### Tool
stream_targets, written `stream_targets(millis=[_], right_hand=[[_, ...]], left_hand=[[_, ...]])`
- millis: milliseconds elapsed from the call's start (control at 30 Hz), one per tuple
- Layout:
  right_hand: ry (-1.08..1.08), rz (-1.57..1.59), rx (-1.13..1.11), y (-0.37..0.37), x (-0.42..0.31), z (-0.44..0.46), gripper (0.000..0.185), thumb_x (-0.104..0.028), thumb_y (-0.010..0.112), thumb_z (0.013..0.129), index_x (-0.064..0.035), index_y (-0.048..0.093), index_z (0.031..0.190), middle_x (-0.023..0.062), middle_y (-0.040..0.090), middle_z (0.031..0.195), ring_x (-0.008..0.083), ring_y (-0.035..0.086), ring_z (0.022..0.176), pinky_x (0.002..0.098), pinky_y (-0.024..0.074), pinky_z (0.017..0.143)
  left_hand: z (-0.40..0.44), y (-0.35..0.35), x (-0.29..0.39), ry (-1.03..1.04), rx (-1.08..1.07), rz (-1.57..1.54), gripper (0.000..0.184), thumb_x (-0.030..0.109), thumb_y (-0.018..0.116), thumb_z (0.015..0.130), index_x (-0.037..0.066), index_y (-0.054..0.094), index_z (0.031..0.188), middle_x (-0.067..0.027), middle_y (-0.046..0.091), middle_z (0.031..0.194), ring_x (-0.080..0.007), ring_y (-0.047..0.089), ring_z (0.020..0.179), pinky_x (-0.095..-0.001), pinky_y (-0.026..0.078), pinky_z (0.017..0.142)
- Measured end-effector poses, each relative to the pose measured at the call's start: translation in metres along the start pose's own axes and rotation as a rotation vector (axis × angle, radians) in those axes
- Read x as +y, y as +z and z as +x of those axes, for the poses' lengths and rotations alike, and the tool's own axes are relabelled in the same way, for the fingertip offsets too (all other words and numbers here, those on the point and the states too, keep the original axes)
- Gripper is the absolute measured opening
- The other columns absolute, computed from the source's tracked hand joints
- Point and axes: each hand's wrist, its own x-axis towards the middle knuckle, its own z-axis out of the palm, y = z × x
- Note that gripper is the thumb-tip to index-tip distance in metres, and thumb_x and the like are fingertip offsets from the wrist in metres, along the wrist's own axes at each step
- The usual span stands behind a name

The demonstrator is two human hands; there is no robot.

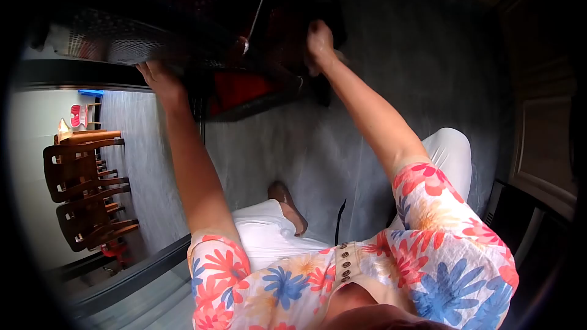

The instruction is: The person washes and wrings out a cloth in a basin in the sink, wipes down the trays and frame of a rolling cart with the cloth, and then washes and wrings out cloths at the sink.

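Observation:
My left hand (160, 79) rests at the lower edge of a dark machine-like body with a perforated metal panel (125, 46); its visible fingers are stretched out and their tips are partly hidden at that edge. Farther right, my right hand (320, 43) is closed beside the dark body's right side. Something pale shows under it, too blurred and small to name. Between the hands are a red panel (239, 91) and a thin light cord (262, 6) running up from a small knot or fitting.
Grey floor (391, 67) lies below, with a brown shoe (287, 208) on it. Past a dark frame at left are brown wooden chairs (76, 171) and a pink-and-white chair (78, 116). Pale panelling (544, 140) stands at right.

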Motion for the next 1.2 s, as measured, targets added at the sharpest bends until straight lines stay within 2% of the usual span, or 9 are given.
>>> stream_targets(millis=[133,233,333,400,467,533,633,833,1200], right_hand=[[0.154,0.425,-0.052,-0.016,-0.024,0.022,0.034,-0.024,0.062,0.081,0.0084,0.057,0.092,0.0106,0.062,0.079,0.0157,0.058,0.067,0.0289,0.0463,0.059],[0.286,0.475,-0.081,-0.049,-0.011,0.000,0.034,-0.024,0.063,0.082,0.0063,0.056,0.094,0.0096,0.061,0.078,0.0169,0.058,0.066,0.0317,0.0482,0.059],[0.392,0.548,-0.082,-0.077,-0.012,-0.019,0.030,-0.020,0.064,0.081,0.0056,0.055,0.096,0.0099,0.059,0.080,0.0184,0.059,0.067,0.0331,0.0499,0.060],[0.378,0.553,-0.064,-0.095,0.000,-0.012,0.029,-0.019,0.063,0.082,0.0056,0.055,0.096,0.0100,0.059,0.082,0.0186,0.059,0.068,0.0335,0.0504,0.061],[0.368,0.548,-0.048,-0.114,0.008,-0.003,0.028,-0.016,0.062,0.082,0.0058,0.054,0.097,0.0106,0.059,0.085,0.0190,0.059,0.071,0.0344,0.0508,0.063],[0.370,0.538,-0.025,-0.127,0.013,0.006,0.029,-0.017,0.062,0.082,0.0062,0.054,0.098,0.0105,0.059,0.085,0.0190,0.059,0.072,0.0345,0.0508,0.063],[0.352,0.550,0.021,-0.126,0.017,0.006,0.037,-0.020,0.062,0.082,0.0105,0.054,0.102,0.0123,0.059,0.084,0.0175,0.057,0.070,0.0326,0.0482,0.060],[0.337,0.564,-0.016,-0.135,0.004,0.003,0.039,-0.019,0.062,0.082,0.0089,0.052,0.107,0.0111,0.059,0.085,0.0172,0.057,0.071,0.0324,0.0483,0.061],[0.336,0.614,-0.158,-0.147,0.020,0.030,0.037,-0.013,0.056,0.084,-0.0020,0.050,0.118,0.0102,0.058,0.103,0.0207,0.056,0.093,0.0343,0.0483,0.074]], left_hand=[[0.000,0.004,0.003,-0.196,-0.049,-0.308,0.060,0.049,0.042,0.086,0.006,0.038,0.128,-0.0134,0.042,0.125,-0.0286,0.042,0.114,-0.0389,0.031,0.099],[-0.003,-0.005,0.013,-0.253,-0.086,-0.320,0.058,0.045,0.040,0.088,0.006,0.036,0.130,-0.0154,0.039,0.130,-0.0307,0.039,0.118,-0.0395,0.028,0.101],[-0.001,-0.025,0.043,-0.610,-0.076,-0.559,0.067,0.047,0.044,0.088,0.003,0.028,0.137,-0.0209,0.030,0.140,-0.0307,0.030,0.129,-0.0364,0.024,0.105],[-0.023,-0.054,0.033,-0.456,-0.289,-0.228,0.072,0.047,0.047,0.087,0.004,0.023,0.139,-0.0224,0.031,0.139,-0.0307,0.030,0.130,-0.0346,0.026,0.104],[-0.053,-0.102,0.011,-0.467,-0.632,0.457,0.071,0.048,0.047,0.086,-0.001,0.032,0.135,-0.0273,0.044,0.127,-0.0365,0.042,0.121,-0.0387,0.034,0.099],[-0.088,-0.143,0.029,-0.608,-0.953,0.757,0.066,0.049,0.043,0.087,-0.003,0.039,0.130,-0.0302,0.047,0.121,-0.0427,0.051,0.107,-0.0419,0.040,0.092],[-0.139,-0.169,0.044,-1.318,-1.143,0.144,0.065,0.043,0.047,0.088,0.001,0.031,0.134,-0.0231,0.061,0.098,-0.0312,0.066,0.068,-0.0386,0.054,0.054],[-0.128,-0.135,0.004,-1.322,-0.926,-0.534,0.047,0.022,0.044,0.091,0.003,0.031,0.132,-0.0186,0.061,0.100,-0.0296,0.066,0.066,-0.0274,0.056,0.047],[-0.083,-0.027,-0.016,-0.979,-0.417,-0.521,0.046,0.021,0.047,0.091,0.006,0.037,0.134,-0.0127,0.055,0.116,-0.0193,0.064,0.068,-0.0259,0.054,0.055]])
